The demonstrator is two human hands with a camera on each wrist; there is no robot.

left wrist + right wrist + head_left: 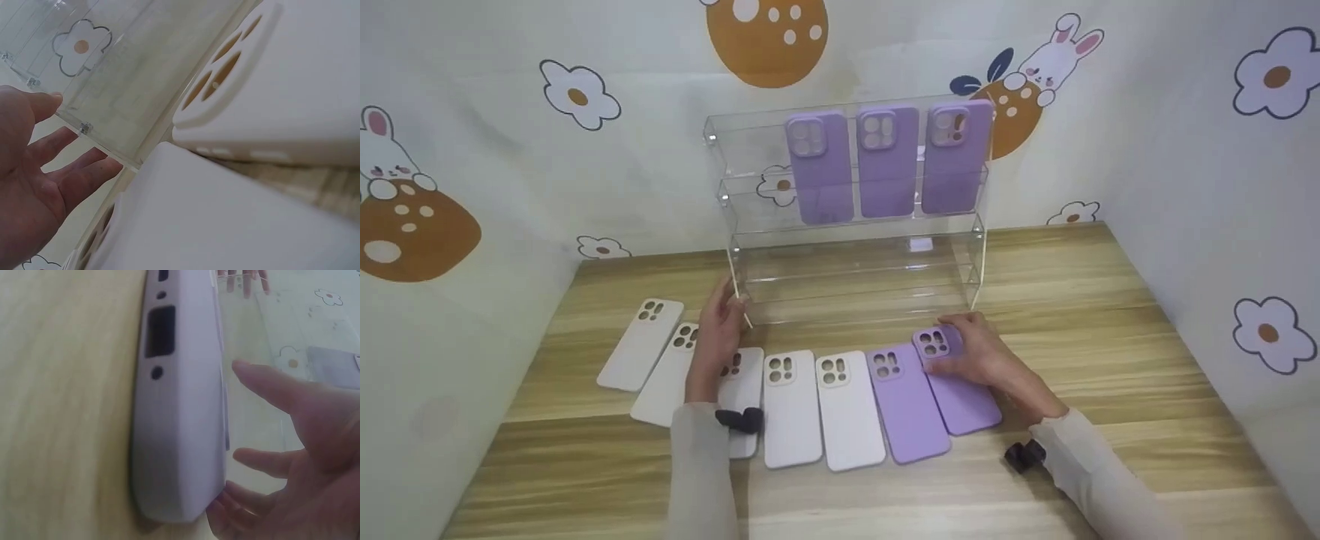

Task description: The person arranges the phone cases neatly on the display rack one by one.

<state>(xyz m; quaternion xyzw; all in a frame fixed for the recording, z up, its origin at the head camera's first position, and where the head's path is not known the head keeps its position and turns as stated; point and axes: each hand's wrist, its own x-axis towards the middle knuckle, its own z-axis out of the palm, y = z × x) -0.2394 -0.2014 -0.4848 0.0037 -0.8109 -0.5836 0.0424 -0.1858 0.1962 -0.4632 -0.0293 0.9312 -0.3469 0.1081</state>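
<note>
A clear acrylic tiered display stand (855, 289) holds three purple phone cases (825, 176) upright on its upper part. At the stand's left side panel is my left hand (722, 330); in the left wrist view, the thumb (48, 106) lies on one side of the panel edge and the fingers on the other. My right hand (986, 356) is over the upper end of the rightmost purple case (967, 405), which lies flat on the table. In the right wrist view its fingers (264, 461) are spread just above and beside that case (197, 416).
A purple case (911, 412) lies left of the right hand's case. Several white cases (851, 420) continue the row leftward, some partly hidden behind the left arm. The wood-grain table (1110, 337) meets patterned cloth walls (645, 172) behind and at both sides.
</note>
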